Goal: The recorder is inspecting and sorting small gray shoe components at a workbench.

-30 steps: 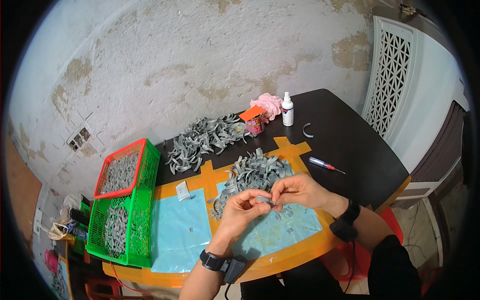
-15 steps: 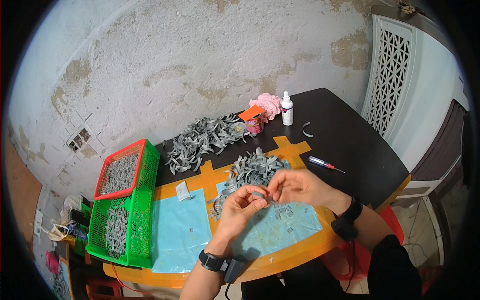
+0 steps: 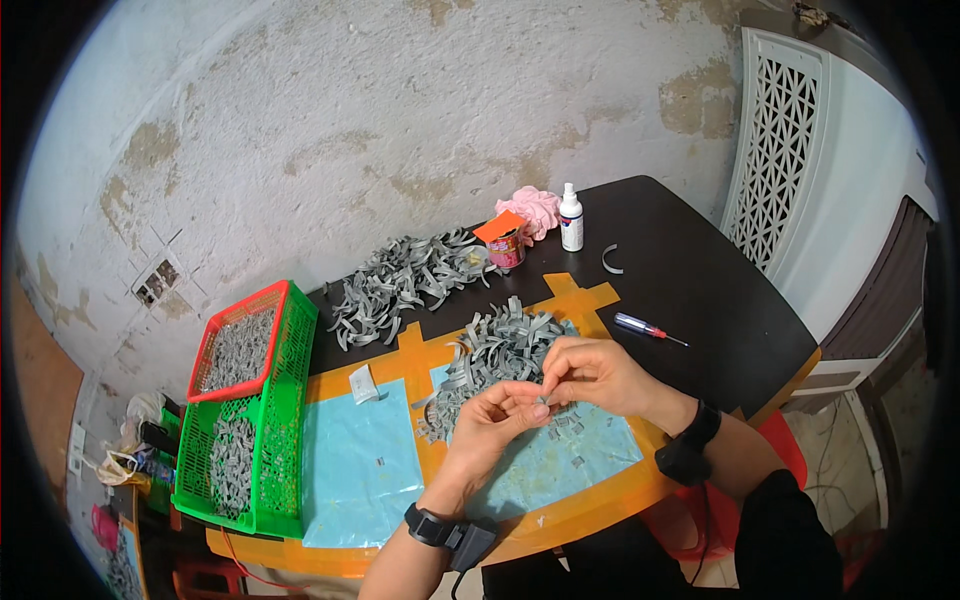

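Observation:
My left hand (image 3: 500, 413) and my right hand (image 3: 600, 376) meet fingertip to fingertip above the blue sheet (image 3: 560, 470). Both are closed in a pinch around a small grey piece (image 3: 543, 400), mostly covered by the fingers; it looks like part of a curved grey strip. Just beyond my hands lies a heap of curved grey strips (image 3: 508, 345). Small cut grey bits (image 3: 566, 424) are scattered on the sheet beneath my right hand.
A second heap of grey strips (image 3: 400, 285) lies at the back. The green basket (image 3: 288, 400) and red basket (image 3: 262, 380) at left hold small grey pieces. Toward the right are a screwdriver (image 3: 645, 327), a white spray bottle (image 3: 571, 222), a tin (image 3: 507, 250) and pink cloth (image 3: 532, 212).
My right hand has come in against my left fingertips, and its fingers have closed into a pinch. The grey strip that showed in my left fingers is now mostly hidden.

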A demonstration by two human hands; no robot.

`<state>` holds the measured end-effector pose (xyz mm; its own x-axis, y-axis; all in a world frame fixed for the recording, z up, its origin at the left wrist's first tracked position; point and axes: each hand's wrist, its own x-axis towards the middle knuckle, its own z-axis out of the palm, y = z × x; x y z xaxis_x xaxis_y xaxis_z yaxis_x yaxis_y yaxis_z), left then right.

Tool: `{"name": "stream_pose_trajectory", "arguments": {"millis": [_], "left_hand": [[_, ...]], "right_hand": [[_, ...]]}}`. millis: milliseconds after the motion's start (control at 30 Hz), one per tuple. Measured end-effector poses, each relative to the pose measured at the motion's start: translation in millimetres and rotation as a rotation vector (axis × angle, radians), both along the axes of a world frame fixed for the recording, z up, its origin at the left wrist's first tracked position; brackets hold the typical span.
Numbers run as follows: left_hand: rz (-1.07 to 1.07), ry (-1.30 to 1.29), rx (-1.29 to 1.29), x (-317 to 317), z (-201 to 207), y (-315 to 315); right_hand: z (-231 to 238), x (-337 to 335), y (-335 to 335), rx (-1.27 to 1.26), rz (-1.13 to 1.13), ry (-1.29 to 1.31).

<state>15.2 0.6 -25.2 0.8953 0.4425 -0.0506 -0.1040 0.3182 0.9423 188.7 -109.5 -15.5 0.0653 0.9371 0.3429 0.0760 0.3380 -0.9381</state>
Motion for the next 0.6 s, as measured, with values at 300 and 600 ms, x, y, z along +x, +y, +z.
{"name": "stream_pose_trajectory", "arguments": {"millis": [300, 600], "left_hand": [[0.044, -0.057, 0.291, -0.7, 3.8, -4.5], [0.091, 0.046, 0.599, -4.8, 10.7, -4.1]], "right_hand": [[6.3, -4.2, -3.2, 0.078, -0.12, -0.124], [10.8, -2.9, -4.9, 0.131, -0.079, -0.165]]}}
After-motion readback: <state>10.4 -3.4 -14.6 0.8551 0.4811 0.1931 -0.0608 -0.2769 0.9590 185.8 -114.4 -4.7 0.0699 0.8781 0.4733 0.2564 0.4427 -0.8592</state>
